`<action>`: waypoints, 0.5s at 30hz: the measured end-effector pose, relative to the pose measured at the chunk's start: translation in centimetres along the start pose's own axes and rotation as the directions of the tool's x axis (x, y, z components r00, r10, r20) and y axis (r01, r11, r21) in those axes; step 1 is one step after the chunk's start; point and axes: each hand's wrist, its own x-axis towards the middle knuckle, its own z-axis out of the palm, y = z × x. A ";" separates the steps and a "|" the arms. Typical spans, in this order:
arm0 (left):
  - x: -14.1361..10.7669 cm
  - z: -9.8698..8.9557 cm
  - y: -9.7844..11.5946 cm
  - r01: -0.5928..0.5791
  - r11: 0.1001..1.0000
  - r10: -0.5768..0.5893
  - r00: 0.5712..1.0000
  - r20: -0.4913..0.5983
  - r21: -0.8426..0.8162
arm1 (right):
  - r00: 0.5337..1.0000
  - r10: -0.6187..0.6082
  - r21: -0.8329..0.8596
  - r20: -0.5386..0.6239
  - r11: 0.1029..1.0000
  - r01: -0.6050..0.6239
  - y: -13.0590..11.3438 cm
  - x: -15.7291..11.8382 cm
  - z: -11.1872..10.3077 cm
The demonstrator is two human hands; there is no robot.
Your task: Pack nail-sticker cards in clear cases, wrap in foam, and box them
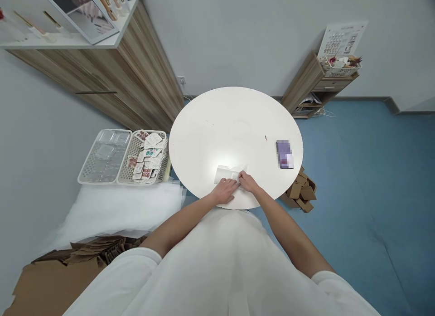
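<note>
White-shirted torso [231, 257] faces a white counter [204, 146], left hand [225, 191] spread on a pale wrapper [222, 173] near the close edge, right hand [248, 182] pinching one end, apparently folding, the next move needing steady pressure.

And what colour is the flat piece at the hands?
The flat piece is whitish, seen in the head view.
</note>
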 end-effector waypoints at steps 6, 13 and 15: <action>-0.3 0.5 -0.1 0.063 0.996 -0.063 0.998 -0.006 0.066 | 0.991 -0.122 -0.049 -0.047 0.992 0.120 0.3 -1.2 0.6; -0.8 0.6 -0.1 0.105 0.990 -0.106 0.994 -0.006 -0.095 | 0.949 -0.152 -0.213 -0.275 0.972 0.094 2.1 -3.1 1.8; -1.4 1.1 -0.1 0.251 0.947 -0.264 0.964 -0.039 -0.203 | 0.973 -0.136 -0.286 -0.188 0.955 0.078 1.6 -2.8 2.3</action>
